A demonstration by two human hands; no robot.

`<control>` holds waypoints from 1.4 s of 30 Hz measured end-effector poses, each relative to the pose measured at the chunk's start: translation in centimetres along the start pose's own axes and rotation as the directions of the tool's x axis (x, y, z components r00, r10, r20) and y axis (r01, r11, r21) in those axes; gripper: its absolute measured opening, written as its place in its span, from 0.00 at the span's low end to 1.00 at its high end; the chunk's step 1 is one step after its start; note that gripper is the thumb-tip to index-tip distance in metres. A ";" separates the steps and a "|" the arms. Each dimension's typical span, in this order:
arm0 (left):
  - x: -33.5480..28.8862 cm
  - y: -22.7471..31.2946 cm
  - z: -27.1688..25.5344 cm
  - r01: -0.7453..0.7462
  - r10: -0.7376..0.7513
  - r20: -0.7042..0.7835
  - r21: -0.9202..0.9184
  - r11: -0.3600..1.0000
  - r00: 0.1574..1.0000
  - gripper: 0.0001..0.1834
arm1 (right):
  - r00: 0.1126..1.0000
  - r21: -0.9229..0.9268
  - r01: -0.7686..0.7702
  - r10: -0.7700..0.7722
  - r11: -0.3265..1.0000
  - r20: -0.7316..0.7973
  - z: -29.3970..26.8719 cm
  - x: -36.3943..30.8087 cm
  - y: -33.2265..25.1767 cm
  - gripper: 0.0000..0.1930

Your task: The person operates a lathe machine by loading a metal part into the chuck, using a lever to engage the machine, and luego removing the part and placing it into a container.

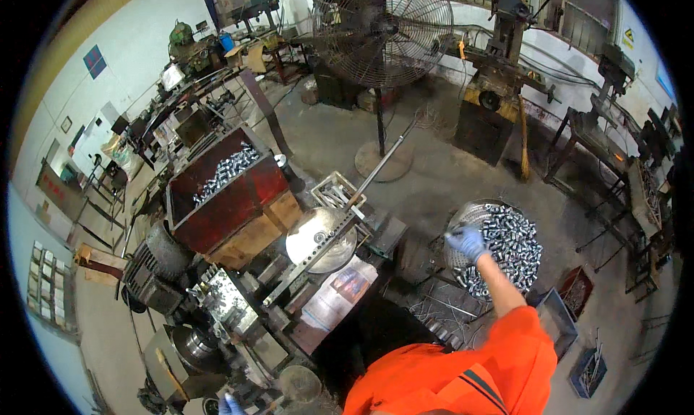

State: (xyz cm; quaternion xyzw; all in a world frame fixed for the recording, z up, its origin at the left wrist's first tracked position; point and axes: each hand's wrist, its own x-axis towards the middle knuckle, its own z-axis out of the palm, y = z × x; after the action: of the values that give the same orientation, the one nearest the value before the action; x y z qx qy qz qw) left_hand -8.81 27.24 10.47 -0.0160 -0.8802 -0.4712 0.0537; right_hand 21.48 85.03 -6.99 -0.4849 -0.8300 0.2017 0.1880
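Note:
My right hand (468,243), in a blue-grey glove, is over the left side of a round perforated metal basket (468,214). Its fingers are curled together, and I cannot make out what they hold, if anything. Short shiny metal sleeves (512,245) fill the right and lower parts of this basket. Only a bit of my left hand (230,405), gloved in blue, shows at the lower edge beside the lathe's chuck (199,345). The rest of it is cut off, so its grip is hidden.
A lathe-like machine with a long steel lever (318,250) and a round metal disc (321,240) stands in front left. Behind it is a red bin (228,218) of metal sleeves. A large floor fan (383,32) stands ahead. Small trays (577,292) lie at right.

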 end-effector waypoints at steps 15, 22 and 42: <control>-2.3 3.1 10.6 0.011 0.191 0.459 -0.403 0.915 0.868 0.21 | 0.285 0.618 0.770 -0.951 0.155 -0.117 2.6 -14.8 -37.7 0.14; -2.5 2.8 10.0 0.122 0.216 0.444 -0.617 0.777 0.869 0.16 | 0.243 0.469 0.865 -0.967 0.181 -0.076 2.3 -16.2 -38.8 0.17; -0.1 0.3 7.7 0.050 0.176 0.572 -0.356 0.933 0.802 0.16 | 0.001 0.504 0.864 -1.000 0.000 0.000 3.5 -15.7 -40.6 0.15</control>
State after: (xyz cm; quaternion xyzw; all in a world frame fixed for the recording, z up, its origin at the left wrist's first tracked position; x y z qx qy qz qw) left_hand -9.27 33.84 6.51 -0.2018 -0.7519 -0.5905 -0.2126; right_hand -2.72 52.47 9.16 0.3072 -0.8950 0.2520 0.2025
